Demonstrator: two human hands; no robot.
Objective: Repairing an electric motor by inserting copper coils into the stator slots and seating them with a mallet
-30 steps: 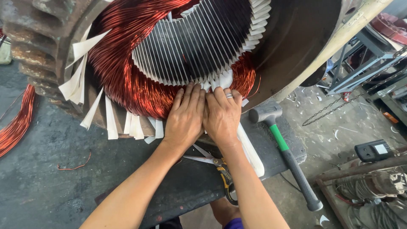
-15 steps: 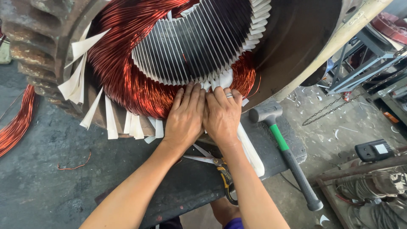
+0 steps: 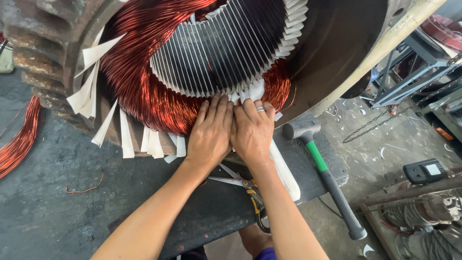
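Down at the lower rim of the large round motor stator with its rusty iron housing (image 3: 33, 53), both hands lie flat and side by side, touching along the forefingers. The left hand (image 3: 210, 135) is spread open, palm down, fingers pressing the bundle of glossy red-brown copper winding wire (image 3: 144, 91) where it curves beneath the grey slotted steel core (image 3: 226, 48). The right hand (image 3: 252, 132), also open and flat, wears a ring and presses the white insulation paper strips (image 3: 250, 91) at the slot ends; neither hand grips anything.

More white paper slips (image 3: 125, 135) stick out past the coil's outer edge to the left, crowding that side. Just below the wrists, a pair of steel scissors with dark handles (image 3: 243, 185) lies on the dark workbench top (image 3: 72, 159), under the right forearm. A white flat strip (image 3: 284, 171) runs along the right forearm toward the bench edge. Right of it, near the bench's edge, rests a grey-headed mallet with a green and black handle (image 3: 327, 175), its handle overhanging the littered concrete floor (image 3: 385, 144). Left of the arms the bench is open, with only a loose scrap of copper wire (image 3: 84, 188).
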